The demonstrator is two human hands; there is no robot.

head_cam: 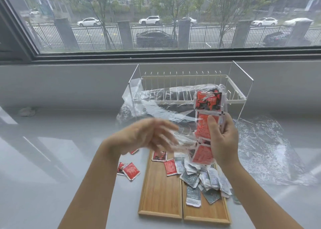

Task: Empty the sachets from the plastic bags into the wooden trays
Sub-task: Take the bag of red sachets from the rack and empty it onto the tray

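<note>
Holding a column of red sachets (206, 122) upright inside a clear plastic bag (166, 107), your right hand (224, 140) grips sachets and film together, thumb pressed on the front. You keep it over the far end of the wooden trays (161, 199), which looks meant to let whatever slips out drop onto wood rather than the worktop (52, 159). Your left hand (147, 136) is blurred, fingers spread and loose; it seems to brush the bag's film, but whether it pinches anything you cannot tell.

Two trays lie side by side. One, on the camera's left, carries a few red sachets at its far end and is otherwise bare. Its neighbour holds a heap of grey and white sachets (205, 178) that spills over its outer edge. Several loose red sachets (129, 170) have landed on the worktop just beside the left-hand tray. Another clear, flattened bag (265, 148) lies on the worktop, apparently emptied, and a white wire rack (189, 82) stands behind.
</note>
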